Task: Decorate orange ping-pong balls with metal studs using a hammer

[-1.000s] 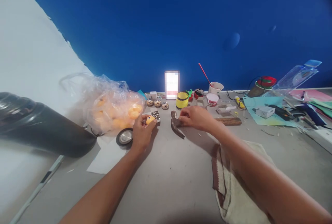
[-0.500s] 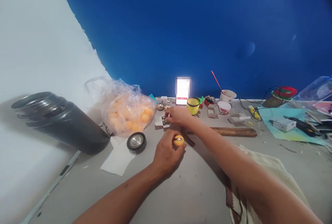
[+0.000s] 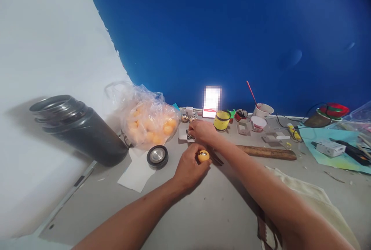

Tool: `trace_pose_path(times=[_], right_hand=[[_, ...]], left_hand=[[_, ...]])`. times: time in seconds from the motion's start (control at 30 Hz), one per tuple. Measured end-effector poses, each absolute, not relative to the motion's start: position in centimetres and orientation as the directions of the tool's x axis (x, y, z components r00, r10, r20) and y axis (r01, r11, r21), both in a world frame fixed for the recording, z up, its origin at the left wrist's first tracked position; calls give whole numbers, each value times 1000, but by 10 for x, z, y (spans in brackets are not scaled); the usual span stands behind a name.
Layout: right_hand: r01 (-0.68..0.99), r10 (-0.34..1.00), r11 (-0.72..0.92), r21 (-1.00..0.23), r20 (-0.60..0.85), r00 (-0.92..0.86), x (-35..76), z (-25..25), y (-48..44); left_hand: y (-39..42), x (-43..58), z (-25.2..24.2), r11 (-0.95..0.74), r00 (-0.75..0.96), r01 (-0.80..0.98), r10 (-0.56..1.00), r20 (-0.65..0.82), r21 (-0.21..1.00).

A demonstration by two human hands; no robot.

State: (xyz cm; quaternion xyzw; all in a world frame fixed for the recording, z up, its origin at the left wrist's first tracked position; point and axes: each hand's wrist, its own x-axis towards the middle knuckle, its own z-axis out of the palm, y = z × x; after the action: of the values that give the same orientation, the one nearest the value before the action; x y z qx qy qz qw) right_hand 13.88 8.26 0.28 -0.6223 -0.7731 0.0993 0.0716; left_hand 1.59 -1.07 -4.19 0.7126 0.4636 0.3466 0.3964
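An orange ping-pong ball (image 3: 204,157) with several shiny metal studs on its top is gripped between the thumb and fingers of my left hand (image 3: 189,167). Beyond it, my right hand (image 3: 202,130) reaches down to a small white box (image 3: 182,138) holding small shiny metal pieces (image 3: 189,136). The right fingertips are bent together at the box, and whatever is between them is too small to make out. Two metal-covered balls, one of them this studded ball (image 3: 184,118), stand behind the box. A dark pointed tool (image 3: 217,159) lies partly under my right forearm.
On the left are a dark flask (image 3: 84,134), its lid (image 3: 157,156), white paper (image 3: 135,176) and a plastic bag of orange balls (image 3: 150,124). A lit phone (image 3: 211,101) leans at the blue wall. Rightward are a yellow cup (image 3: 222,121), wooden stick (image 3: 266,152) and cloth (image 3: 307,192).
The view has turned slightly left, so everything sits further right. My left hand still grips the ball, and my right fingers remain at the white box.
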Motion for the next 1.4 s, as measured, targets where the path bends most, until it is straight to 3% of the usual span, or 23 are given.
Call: trace_pose_path(times=[0.2,0.37,0.53,0.63,0.73,0.93,1.17,1.4], right_hand=[[915,978,207,-346,72,-194,139,4,82],[825,971,238,-513,99,-218,138,6,82],[705,971,224,-673,95,-218,163,16,65],[436,981,114,-893,32,-189,186,20,37],[212,984,-55,-976,-89,-155,204,15,5],[-44,976,-159,-986,-150,-160,219,-10,-26],[-232,968,-210,-950,-168,-187,222,-12,-25],[-270,940,-282,-921,-208,-272,224,-18,-25]], left_hand=[[-9,15,-45,-238,325,370,939,115,898],[-8,15,-42,-204,303,349,948,96,915],[-5,15,-39,-97,244,221,969,41,970],[-3,16,-41,-20,212,125,977,-7,992],[-2,17,-42,17,202,70,979,-31,997],[-8,17,-40,79,317,-27,946,-67,996],[-11,16,-34,-17,356,22,934,8,1000],[-12,15,-31,-23,348,48,937,5,999]])
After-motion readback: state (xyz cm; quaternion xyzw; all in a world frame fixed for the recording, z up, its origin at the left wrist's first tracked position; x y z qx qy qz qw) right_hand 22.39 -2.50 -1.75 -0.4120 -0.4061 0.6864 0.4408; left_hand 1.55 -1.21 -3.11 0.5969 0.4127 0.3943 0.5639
